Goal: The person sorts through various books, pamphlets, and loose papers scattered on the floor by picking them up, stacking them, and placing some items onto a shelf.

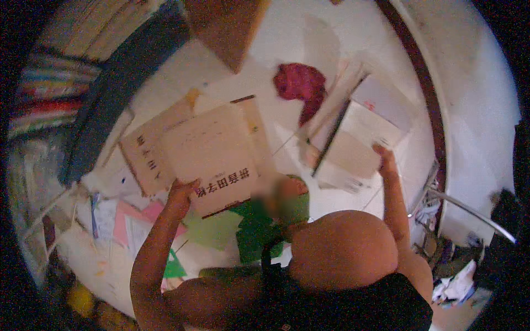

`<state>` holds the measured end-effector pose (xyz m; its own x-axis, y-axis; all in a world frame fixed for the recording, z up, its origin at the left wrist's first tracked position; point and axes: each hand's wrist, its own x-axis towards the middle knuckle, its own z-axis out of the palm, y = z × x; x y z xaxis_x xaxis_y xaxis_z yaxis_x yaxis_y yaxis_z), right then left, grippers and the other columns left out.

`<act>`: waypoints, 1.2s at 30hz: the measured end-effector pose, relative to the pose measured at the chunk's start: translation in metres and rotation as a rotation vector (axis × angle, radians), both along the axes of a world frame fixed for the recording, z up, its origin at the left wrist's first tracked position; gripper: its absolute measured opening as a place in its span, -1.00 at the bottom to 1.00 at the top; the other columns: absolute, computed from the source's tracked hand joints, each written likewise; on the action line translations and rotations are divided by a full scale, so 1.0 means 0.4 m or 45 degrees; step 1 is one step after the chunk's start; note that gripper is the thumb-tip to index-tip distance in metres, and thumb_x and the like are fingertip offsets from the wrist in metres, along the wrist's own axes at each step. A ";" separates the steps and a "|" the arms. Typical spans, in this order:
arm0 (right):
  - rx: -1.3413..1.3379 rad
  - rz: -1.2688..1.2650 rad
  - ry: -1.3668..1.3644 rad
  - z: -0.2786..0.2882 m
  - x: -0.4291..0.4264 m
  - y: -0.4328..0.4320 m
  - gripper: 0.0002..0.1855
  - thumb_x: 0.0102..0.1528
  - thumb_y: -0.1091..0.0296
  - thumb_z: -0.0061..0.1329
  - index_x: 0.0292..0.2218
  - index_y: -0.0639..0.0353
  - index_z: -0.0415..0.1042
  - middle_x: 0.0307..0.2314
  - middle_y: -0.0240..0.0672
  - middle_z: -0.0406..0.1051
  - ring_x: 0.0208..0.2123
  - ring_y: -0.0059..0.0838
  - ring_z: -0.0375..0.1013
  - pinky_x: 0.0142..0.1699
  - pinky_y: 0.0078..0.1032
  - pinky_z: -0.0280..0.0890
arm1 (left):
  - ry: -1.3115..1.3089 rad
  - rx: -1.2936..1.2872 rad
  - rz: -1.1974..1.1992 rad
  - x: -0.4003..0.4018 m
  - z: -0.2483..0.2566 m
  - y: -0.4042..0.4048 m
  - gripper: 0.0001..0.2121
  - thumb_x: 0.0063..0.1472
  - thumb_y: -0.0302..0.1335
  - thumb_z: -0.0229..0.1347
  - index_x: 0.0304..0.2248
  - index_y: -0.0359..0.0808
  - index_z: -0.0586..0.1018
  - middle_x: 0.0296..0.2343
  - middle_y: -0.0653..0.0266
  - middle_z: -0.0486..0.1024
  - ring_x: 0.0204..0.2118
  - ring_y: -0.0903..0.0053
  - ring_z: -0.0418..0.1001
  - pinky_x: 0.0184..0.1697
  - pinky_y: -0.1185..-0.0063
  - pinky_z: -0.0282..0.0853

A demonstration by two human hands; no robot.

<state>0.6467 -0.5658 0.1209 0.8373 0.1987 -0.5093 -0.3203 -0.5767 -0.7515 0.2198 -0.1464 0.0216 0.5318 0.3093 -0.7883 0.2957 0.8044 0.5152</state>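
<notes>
My left hand [182, 196] grips the lower left part of a brown paper-covered exercise book [211, 153], thumb on its cover. Large printed characters run across that cover. Another brown exercise book [147, 161] lies partly under it on the left. On the right, my right hand [385, 157] holds the edge of a pale booklet [364, 132] with a dark strip along its far left side. Its thumb rests on top; the other fingers are mostly hidden. Dark green sheets [256, 231] and a light green sheet [213, 229] lie near my bent knee [343, 248].
A crumpled maroon cloth [300, 80] lies on the pale tiled floor [265, 37]. Pink and white papers [132, 223] are spread at left. Stacked books [54, 91] stand beyond a dark panel [124, 70]. A brown corner [227, 33] juts in above. A metal bar [476, 215] crosses at right.
</notes>
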 end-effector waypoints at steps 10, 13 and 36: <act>0.030 1.312 0.276 0.213 -0.086 0.515 -0.34 -0.39 0.59 0.17 -0.17 0.28 0.25 -0.32 -0.34 0.35 -0.24 -0.46 0.30 -0.11 -0.50 0.20 | 0.019 0.283 -0.169 -0.036 0.013 -0.052 -0.67 -0.03 -0.45 0.10 -0.24 -0.39 0.39 -0.34 0.20 0.42 -0.28 0.46 0.36 -0.21 0.51 0.28; 0.060 1.498 0.181 0.217 -0.103 0.662 -0.35 -0.38 0.43 0.21 -0.18 0.23 0.28 -0.34 -0.31 0.38 -0.26 -0.45 0.33 -0.10 -0.48 0.20 | -0.016 0.497 -0.300 -0.066 0.063 -0.044 -0.67 -0.03 -0.46 0.09 -0.24 -0.39 0.39 -0.36 0.23 0.43 -0.29 0.49 0.37 -0.21 0.52 0.28; -0.234 1.898 -1.475 -0.200 -0.455 1.155 -0.36 -0.28 0.03 0.13 -0.18 0.12 0.26 -0.25 -0.22 0.25 -0.13 -0.14 0.20 -0.04 -0.25 0.11 | 0.095 0.687 0.361 -0.513 0.225 0.151 -0.47 -0.08 -0.50 0.09 -0.06 -0.32 0.22 -0.20 0.26 0.34 -0.16 0.50 0.30 -0.08 0.52 0.18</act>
